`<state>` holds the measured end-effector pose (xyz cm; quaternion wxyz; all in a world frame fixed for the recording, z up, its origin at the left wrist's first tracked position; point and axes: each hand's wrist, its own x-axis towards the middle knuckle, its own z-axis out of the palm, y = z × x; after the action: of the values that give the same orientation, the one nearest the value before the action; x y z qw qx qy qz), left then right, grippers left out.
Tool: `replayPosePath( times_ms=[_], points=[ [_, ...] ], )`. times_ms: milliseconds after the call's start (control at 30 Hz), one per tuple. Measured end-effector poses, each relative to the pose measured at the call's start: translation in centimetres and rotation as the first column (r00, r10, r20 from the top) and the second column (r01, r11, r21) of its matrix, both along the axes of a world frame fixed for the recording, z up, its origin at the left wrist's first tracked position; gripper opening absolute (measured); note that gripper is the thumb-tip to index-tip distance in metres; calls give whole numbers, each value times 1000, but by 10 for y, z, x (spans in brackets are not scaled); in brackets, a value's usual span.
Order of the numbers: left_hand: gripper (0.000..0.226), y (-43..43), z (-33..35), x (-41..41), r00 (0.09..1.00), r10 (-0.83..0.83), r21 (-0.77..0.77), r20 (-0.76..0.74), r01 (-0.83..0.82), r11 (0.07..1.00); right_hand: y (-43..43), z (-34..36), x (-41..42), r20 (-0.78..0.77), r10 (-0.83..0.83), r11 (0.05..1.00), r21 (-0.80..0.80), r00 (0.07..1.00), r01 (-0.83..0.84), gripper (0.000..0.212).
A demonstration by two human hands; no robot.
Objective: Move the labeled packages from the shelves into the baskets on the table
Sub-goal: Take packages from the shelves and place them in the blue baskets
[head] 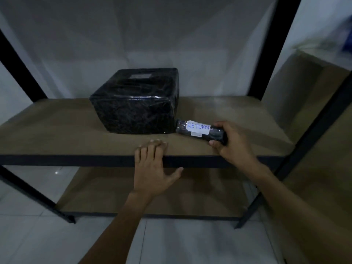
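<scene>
Right fingers grip RETURN package, seemingly touching box.

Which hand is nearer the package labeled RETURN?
Right. The right hand grips the package by its right end; the left hand rests on the shelf at its front edge, to the package's left, not touching it.

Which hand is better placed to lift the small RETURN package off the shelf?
The right hand: its fingers and thumb curl round the small RETURN package. The left hand lies flat on the front edge of the shelf, apart from the package, holding nothing.
</scene>
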<state>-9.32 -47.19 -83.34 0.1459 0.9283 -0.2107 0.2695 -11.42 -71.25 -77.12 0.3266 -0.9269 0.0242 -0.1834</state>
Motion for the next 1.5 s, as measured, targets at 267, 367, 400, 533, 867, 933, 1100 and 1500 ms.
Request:
replayPosePath(
  times_ms=[267,367,400,533,867,933,1100,1500],
  points=[
    [59,20,114,-44,888,-113,-15,-446,119,993,16,75,-58,-154,-46,992,108,987,64,47],
    [55,24,159,-74,840,-140,-89,-524,109,990,18,110,-91,-186,-1,989,143,983,28,47],
    [56,25,173,-85,813,-144,-110,-564,99,989,18,124,-102,-201,7,987,159,980,25,47],
    [58,32,229,-133,721,-172,-175,-671,72,982,18,180,-149,-264,13,965,255,965,57,48],
    [49,43,322,-250,706,-225,-219,-672,101,971,27,257,-282,-245,-11,916,387,969,108,49],
    [51,42,334,-268,709,-229,-210,-667,115,971,26,268,-306,-244,-35,907,400,969,134,50],
    [51,29,361,-304,705,-264,-191,-658,183,964,14,289,-362,-223,-60,887,436,973,154,51],
    [46,-104,398,-368,625,-361,-177,-692,337,925,-97,323,-481,-213,-171,835,487,962,257,49]
  ],
)
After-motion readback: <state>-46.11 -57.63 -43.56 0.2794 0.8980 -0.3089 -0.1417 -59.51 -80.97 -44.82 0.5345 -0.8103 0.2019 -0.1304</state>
